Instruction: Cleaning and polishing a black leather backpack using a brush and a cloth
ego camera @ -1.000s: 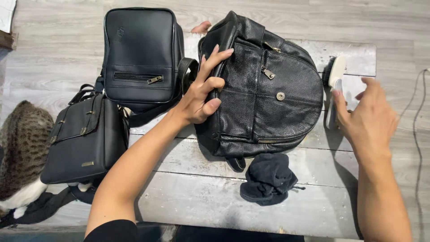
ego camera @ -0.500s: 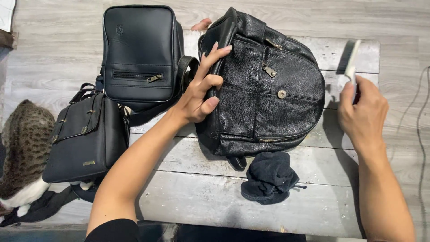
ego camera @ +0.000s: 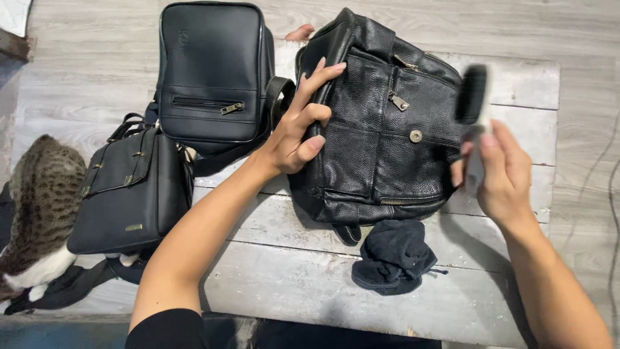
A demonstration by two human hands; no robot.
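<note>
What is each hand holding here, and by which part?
The right hand holds a brush by its pale handle, bristle head up. The left hand grips the black leather backpack at its left edge.

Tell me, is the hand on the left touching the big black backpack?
Touching. The head view shows the left hand pressed on the big black backpack, its curled fingers gripping the backpack's left edge with no gap showing.
</note>
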